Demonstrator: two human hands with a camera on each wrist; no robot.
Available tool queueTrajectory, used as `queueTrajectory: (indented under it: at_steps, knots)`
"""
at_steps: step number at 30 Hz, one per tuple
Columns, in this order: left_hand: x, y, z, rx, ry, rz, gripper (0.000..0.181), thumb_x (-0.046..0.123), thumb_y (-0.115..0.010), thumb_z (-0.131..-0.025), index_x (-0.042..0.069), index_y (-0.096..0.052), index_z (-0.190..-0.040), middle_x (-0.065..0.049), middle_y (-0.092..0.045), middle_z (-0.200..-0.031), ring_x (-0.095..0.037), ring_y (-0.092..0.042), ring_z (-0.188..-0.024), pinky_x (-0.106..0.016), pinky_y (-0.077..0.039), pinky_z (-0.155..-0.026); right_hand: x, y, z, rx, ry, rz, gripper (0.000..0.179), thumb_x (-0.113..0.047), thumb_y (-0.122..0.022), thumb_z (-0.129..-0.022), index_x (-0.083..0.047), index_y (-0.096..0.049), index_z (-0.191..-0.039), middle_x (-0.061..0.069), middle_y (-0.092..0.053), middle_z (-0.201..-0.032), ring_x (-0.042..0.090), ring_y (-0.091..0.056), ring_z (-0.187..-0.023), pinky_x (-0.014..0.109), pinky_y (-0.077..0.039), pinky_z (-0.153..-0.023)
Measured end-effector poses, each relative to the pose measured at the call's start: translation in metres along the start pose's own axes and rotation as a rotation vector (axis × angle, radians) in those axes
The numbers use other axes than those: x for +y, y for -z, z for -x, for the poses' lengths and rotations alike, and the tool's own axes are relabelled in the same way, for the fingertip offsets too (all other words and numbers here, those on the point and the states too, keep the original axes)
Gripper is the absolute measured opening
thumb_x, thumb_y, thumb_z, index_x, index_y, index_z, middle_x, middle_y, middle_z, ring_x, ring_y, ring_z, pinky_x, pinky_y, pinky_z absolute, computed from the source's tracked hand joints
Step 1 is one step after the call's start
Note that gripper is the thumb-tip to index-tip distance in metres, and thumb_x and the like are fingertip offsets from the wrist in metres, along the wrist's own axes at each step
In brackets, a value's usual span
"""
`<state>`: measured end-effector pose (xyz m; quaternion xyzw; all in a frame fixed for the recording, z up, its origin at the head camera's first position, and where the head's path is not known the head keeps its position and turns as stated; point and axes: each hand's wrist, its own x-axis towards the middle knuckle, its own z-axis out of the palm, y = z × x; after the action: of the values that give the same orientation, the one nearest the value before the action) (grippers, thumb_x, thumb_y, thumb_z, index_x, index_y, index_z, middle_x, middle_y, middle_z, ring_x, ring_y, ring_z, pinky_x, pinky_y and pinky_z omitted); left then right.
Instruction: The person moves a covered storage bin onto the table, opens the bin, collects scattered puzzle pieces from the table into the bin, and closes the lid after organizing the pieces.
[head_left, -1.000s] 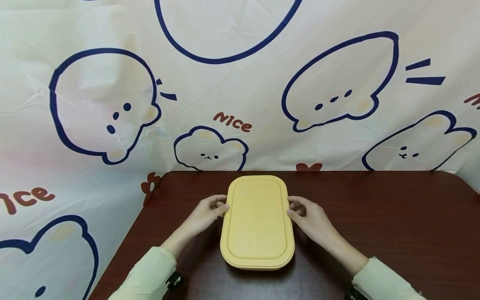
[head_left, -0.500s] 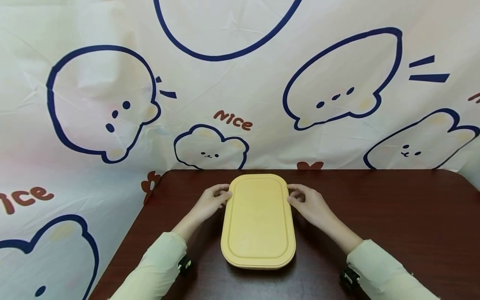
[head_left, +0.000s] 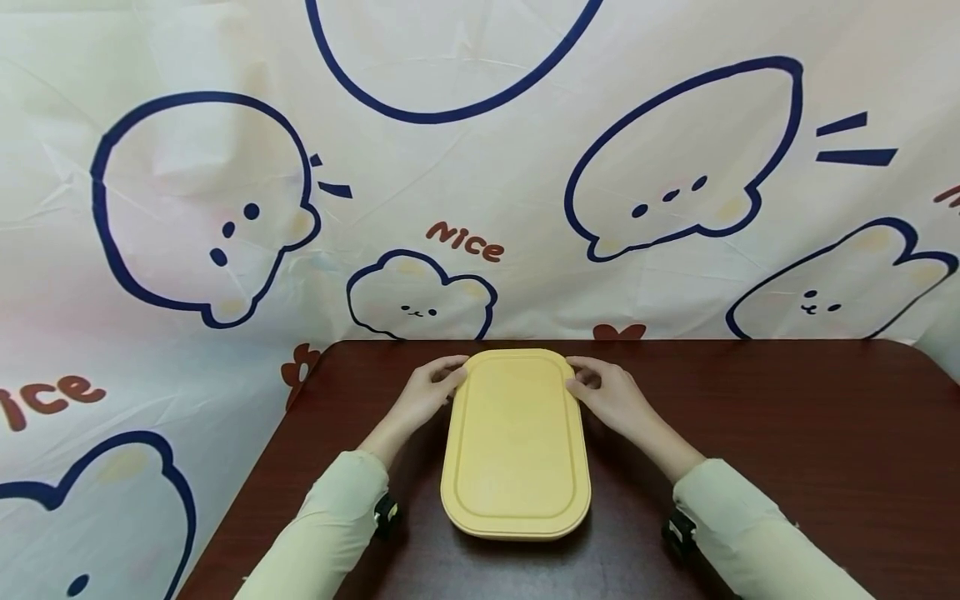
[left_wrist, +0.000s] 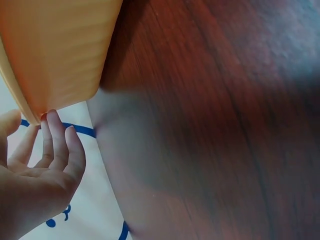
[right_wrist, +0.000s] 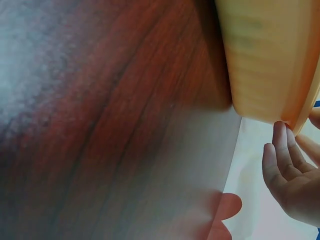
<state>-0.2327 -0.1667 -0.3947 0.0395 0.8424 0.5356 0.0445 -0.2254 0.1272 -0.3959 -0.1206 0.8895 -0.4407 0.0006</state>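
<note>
A yellow rectangular box with rounded corners stands on the table, covered by its flat yellow lid [head_left: 517, 442]. Its ribbed side wall [left_wrist: 70, 55] shows in the left wrist view. At the far left corner my left hand [head_left: 425, 392] pinches the lid's rim, thumb on the upper edge and fingertips under it. My right hand [head_left: 615, 396] does likewise at the far right corner; in the right wrist view its fingertips touch the rim's underside, where the box wall [right_wrist: 265, 55] meets it. The lid still sits on the box all round, and the inside is hidden.
The dark brown wooden table [head_left: 787, 442] extends to both sides of the box. Behind it hangs a pale cloth [head_left: 525, 175] printed with blue cartoon outlines. A small black device [head_left: 386, 512] sits at the left wrist, another [head_left: 678, 529] at the right.
Both hands have slid along the lid's long sides, away from the body, to its far corners. The box and lid have stayed in place.
</note>
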Motion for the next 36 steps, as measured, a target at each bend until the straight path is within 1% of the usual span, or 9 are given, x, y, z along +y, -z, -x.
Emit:
queueTrajectory:
  at_steps: [3, 6, 10, 15, 22, 27, 30, 36]
  knots:
    - [-0.002, -0.002, -0.002, 0.006, -0.013, -0.009, 0.036, 0.024, -0.058, -0.103, 0.010, -0.061, -0.135, -0.010, -0.065, -0.109, -0.018, -0.062, -0.083, -0.050, -0.052, -0.083, 0.001, -0.001, -0.003, -0.008, 0.003, 0.000, 0.043, -0.018, -0.063, -0.098, -0.002, -0.057, -0.137, 0.009, -0.067, -0.103, 0.022, -0.061, -0.090, 0.034, -0.049, -0.071]
    - [-0.004, -0.002, -0.004, 0.014, -0.005, -0.018, 0.035, 0.022, -0.058, -0.102, 0.009, -0.062, -0.134, -0.011, -0.065, -0.109, -0.018, -0.062, -0.082, -0.049, -0.053, -0.083, 0.001, -0.001, -0.005, -0.022, 0.017, -0.002, 0.043, -0.017, -0.064, -0.098, 0.000, -0.057, -0.136, 0.010, -0.067, -0.102, 0.022, -0.061, -0.089, 0.033, -0.049, -0.070]
    - [-0.005, -0.001, -0.005, 0.019, 0.005, -0.029, 0.034, 0.022, -0.059, -0.102, 0.009, -0.062, -0.134, -0.011, -0.066, -0.109, -0.017, -0.064, -0.081, -0.049, -0.053, -0.084, 0.001, 0.000, -0.006, -0.035, 0.034, 0.001, 0.042, -0.016, -0.065, -0.097, 0.002, -0.058, -0.135, 0.010, -0.067, -0.101, 0.023, -0.061, -0.090, 0.035, -0.050, -0.073]
    - [-0.005, -0.001, -0.005, 0.017, -0.002, -0.037, 0.035, 0.023, -0.058, -0.102, 0.008, -0.061, -0.135, -0.010, -0.066, -0.108, -0.017, -0.064, -0.081, -0.049, -0.053, -0.084, 0.000, 0.000, -0.006, -0.050, 0.034, 0.000, 0.043, -0.017, -0.064, -0.098, 0.002, -0.056, -0.136, 0.011, -0.067, -0.103, 0.023, -0.062, -0.091, 0.037, -0.051, -0.074]
    - [-0.005, -0.003, -0.003, 0.026, 0.005, -0.005, 0.036, 0.023, -0.059, -0.102, 0.008, -0.062, -0.135, -0.010, -0.066, -0.106, -0.017, -0.065, -0.083, -0.047, -0.054, -0.083, -0.002, 0.002, -0.003, -0.062, 0.021, 0.000, 0.043, -0.017, -0.063, -0.099, 0.002, -0.055, -0.137, 0.012, -0.066, -0.104, 0.022, -0.061, -0.090, 0.035, -0.051, -0.071]
    - [-0.006, -0.004, 0.001, 0.035, 0.008, 0.018, 0.037, 0.023, -0.058, -0.102, 0.007, -0.061, -0.136, -0.012, -0.066, -0.112, -0.018, -0.065, -0.084, -0.048, -0.053, -0.084, -0.005, 0.005, -0.001, -0.075, 0.012, 0.011, 0.040, -0.015, -0.059, -0.101, 0.002, -0.054, -0.137, 0.012, -0.065, -0.105, 0.022, -0.060, -0.089, 0.034, -0.049, -0.069]
    - [-0.006, -0.004, 0.005, 0.050, 0.011, 0.035, 0.037, 0.022, -0.058, -0.102, 0.007, -0.060, -0.136, -0.013, -0.066, -0.117, -0.019, -0.064, -0.089, -0.050, -0.052, -0.085, -0.005, 0.006, 0.002, -0.074, 0.012, 0.016, 0.038, -0.014, -0.058, -0.101, 0.001, -0.056, -0.136, 0.011, -0.065, -0.105, 0.022, -0.059, -0.090, 0.034, -0.049, -0.070]
    - [-0.007, -0.003, 0.014, 0.065, 0.017, 0.051, 0.038, 0.021, -0.058, -0.102, 0.006, -0.059, -0.137, -0.013, -0.064, -0.124, -0.022, -0.063, -0.097, -0.050, -0.052, -0.088, -0.004, 0.010, 0.013, -0.063, 0.017, 0.022, 0.034, -0.016, -0.060, -0.100, -0.001, -0.061, -0.131, 0.009, -0.066, -0.107, 0.022, -0.060, -0.092, 0.036, -0.049, -0.072]
